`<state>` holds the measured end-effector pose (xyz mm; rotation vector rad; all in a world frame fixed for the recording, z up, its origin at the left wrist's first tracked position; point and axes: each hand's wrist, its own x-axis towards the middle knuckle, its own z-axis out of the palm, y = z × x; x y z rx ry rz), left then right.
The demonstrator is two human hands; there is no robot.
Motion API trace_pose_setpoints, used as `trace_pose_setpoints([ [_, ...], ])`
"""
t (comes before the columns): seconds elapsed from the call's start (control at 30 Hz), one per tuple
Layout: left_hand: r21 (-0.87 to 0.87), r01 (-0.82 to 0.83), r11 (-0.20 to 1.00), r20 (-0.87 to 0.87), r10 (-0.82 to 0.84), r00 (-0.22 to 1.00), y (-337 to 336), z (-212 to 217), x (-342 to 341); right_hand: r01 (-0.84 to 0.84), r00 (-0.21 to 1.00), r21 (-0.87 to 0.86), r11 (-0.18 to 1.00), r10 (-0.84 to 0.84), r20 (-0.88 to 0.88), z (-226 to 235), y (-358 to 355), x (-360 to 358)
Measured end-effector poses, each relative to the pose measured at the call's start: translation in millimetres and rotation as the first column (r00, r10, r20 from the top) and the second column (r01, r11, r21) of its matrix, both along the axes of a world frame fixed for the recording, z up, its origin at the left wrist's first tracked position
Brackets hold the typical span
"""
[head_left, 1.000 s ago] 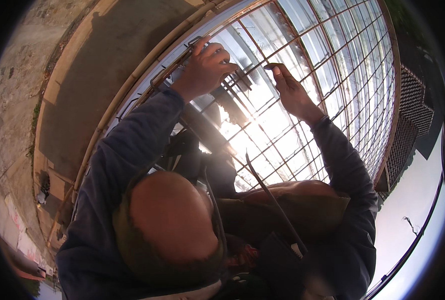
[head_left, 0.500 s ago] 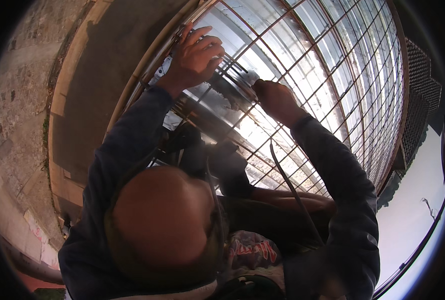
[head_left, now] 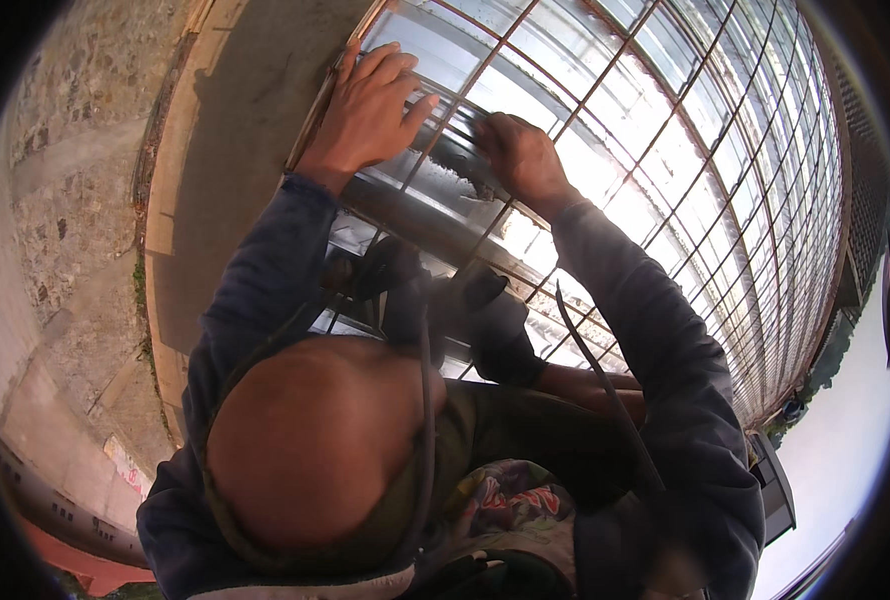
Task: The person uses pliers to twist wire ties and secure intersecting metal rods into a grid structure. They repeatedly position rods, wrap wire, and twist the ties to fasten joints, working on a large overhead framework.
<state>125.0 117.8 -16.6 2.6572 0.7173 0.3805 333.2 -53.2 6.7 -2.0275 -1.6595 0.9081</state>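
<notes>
Whereas half a second ago the two hands were set apart on the rusty bar grid (head_left: pixel 605 130), with the right one lower and clear of the dark patch, both have now closed in on the same cell of the grid: the left hand (head_left: pixel 365 110) has slid to the grid's near left edge beside the frame rail (head_left: pixel 320 100), and the right hand (head_left: pixel 520 155) has come up against a dark, smeared patch (head_left: pixel 460 160) on the glass pane (head_left: pixel 435 45) behind the bars. Judged from this, the work has moved from positioning to contact at that patch. Left hand: fingers spread and lying flat over the bars, palm pressing down, nothing enclosed; it reads as a brace. Right hand: fingers curled tight, knuckles up, on the bars just right of the patch; whether it grips a bar, a cloth or a small tool I cannot tell, as the fist hides it. A thin dark cord (head_left: pixel 605 390) runs below the grid along the right sleeve (head_left: pixel 665 330). Left of the grid lies the concrete ledge (head_left: pixel 235 150).
</notes>
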Motion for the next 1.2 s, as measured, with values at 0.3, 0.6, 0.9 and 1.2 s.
trace_pose_setpoints([
  [0.3,0.053,0.012,0.999,-0.105,-0.007,0.994,-8,6,8,0.185,0.982,0.165,0.969,-0.188,0.006,-18,-8,-17],
  [0.6,0.04,0.034,0.999,-0.051,-0.032,0.998,-7,-1,4,0.304,0.951,0.141,0.942,-0.309,0.013,-17,-4,-31],
  [0.9,-0.061,0.098,0.993,-0.006,-0.099,0.995,-4,-3,10,0.307,0.942,0.108,0.946,-0.318,0.108,8,20,-47],
  [1.2,-0.145,0.118,0.982,-0.029,-0.123,0.992,-6,10,12,0.295,0.952,0.161,0.942,-0.304,0.038,-3,30,-38],
])
